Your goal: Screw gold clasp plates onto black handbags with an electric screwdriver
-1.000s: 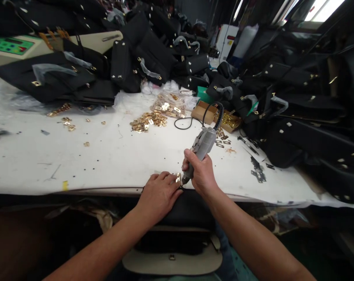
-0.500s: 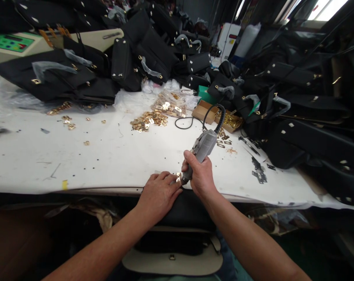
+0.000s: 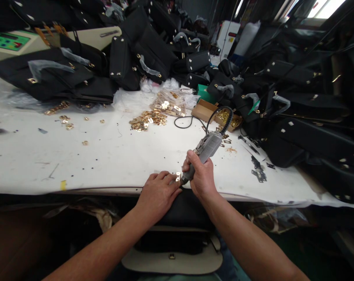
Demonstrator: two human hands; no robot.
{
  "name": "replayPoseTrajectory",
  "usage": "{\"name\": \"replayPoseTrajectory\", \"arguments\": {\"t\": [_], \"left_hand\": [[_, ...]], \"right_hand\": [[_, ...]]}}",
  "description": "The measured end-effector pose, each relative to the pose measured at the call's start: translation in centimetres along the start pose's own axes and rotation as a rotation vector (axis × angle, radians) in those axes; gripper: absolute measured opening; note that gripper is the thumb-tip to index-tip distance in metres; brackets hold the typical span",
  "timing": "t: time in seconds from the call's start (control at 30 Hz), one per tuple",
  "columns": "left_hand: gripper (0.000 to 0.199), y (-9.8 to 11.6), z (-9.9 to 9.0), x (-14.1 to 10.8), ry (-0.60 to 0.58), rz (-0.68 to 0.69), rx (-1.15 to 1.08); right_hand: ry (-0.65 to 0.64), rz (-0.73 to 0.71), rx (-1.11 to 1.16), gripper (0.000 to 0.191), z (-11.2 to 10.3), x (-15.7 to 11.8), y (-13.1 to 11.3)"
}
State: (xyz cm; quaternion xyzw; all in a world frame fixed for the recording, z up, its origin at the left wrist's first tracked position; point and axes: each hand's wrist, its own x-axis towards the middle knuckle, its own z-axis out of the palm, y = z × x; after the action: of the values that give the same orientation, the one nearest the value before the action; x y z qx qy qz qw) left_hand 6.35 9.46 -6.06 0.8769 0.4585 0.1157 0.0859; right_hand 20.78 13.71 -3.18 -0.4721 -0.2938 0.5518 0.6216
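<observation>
My right hand point(image 3: 202, 171) is wrapped round a grey electric screwdriver point(image 3: 207, 146), which tilts down to the left with its cord looping from the top. The driver's tip meets a small shiny gold lock plate point(image 3: 177, 176) at the table's front edge. Fingers of my left hand point(image 3: 161, 191) are closed together on that plate, pressing it against a black bag point(image 3: 185, 210). The bag hangs below the edge over my lap, its cream flap point(image 3: 153, 265) with a small metal fitting showing lower down. The exact contact under the fingertips is hidden.
On the white table point(image 3: 130, 160) lie a pile of gold fittings point(image 3: 149, 120), a plastic bag of plates point(image 3: 169, 104) and a cardboard box of small brass parts point(image 3: 228, 119). Black plates point(image 3: 259, 171) lie at right. Black bags point(image 3: 320, 136) crowd the back and right side.
The screwdriver's top end has tilted slightly to the right, and its cord loop has shifted with it. My left hand stays nearly still on the plate.
</observation>
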Motion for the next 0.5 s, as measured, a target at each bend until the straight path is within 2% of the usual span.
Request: {"name": "replayPoseTrajectory", "arguments": {"t": [0.5], "left_hand": [[0.017,-0.07,-0.15,-0.02,0.004,-0.001,-0.023]], "right_hand": [[-0.015,-0.029,-0.037,0.039,0.06,-0.33,-0.39]]}}
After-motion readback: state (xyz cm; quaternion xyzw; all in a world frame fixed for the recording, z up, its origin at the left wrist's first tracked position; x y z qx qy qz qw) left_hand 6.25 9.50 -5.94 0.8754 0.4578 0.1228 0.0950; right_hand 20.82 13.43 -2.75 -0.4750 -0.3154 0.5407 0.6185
